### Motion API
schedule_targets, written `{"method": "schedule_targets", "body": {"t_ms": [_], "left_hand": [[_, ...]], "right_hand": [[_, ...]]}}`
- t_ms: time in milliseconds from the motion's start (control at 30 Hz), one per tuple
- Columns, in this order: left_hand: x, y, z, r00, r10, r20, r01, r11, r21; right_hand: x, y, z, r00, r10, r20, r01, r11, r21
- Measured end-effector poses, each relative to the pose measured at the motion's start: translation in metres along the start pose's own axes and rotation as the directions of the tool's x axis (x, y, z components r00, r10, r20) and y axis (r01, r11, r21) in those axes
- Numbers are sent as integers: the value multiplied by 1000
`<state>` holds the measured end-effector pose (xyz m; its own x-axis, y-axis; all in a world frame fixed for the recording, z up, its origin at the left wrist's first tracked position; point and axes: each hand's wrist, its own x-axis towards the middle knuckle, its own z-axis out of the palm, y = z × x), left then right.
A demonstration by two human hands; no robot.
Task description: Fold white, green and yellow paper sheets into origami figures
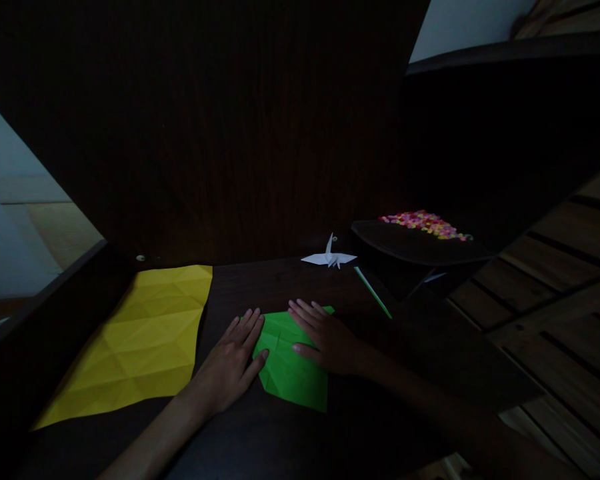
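Note:
A green sheet of origami paper (pixel 295 380) with crease lines lies on the dark wooden surface between my two hands. My left hand (pixel 235 360) rests flat at the sheet's left edge, fingers stretched out and thumb reaching over the paper. My right hand (pixel 327 337) lies on the right part of the sheet with its fingers extended and spread from the thumb, covering some of that side. Neither hand grips anything. To the left, a larger yellow sheet of paper (pixel 140 340) lies spread out, marked by many fold lines.
A white paper crane (pixel 329 258) stands at the back, near the upright dark panel (pixel 230 133). Right of it lies a thin green-and-white paper strip (pixel 373 292). Small colourful pieces (pixel 427 225) are heaped on a rounded dark shelf (pixel 410 243). A raised edge (pixel 45 300) borders the left side.

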<state>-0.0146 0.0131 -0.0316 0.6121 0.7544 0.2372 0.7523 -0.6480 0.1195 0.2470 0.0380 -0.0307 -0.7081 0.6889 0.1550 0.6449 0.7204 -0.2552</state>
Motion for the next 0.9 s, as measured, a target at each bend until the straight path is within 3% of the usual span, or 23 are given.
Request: {"method": "schedule_targets", "body": {"t_ms": [333, 900], "left_hand": [[0, 0, 0, 1000, 3, -7, -3, 1000, -3], [1, 1, -1, 1000, -10, 30, 10, 1000, 4]], "right_hand": [[-11, 12, -6, 998, 54, 42, -52, 998, -35], [-28, 29, -5, 996, 86, -14, -86, 995, -43]]}}
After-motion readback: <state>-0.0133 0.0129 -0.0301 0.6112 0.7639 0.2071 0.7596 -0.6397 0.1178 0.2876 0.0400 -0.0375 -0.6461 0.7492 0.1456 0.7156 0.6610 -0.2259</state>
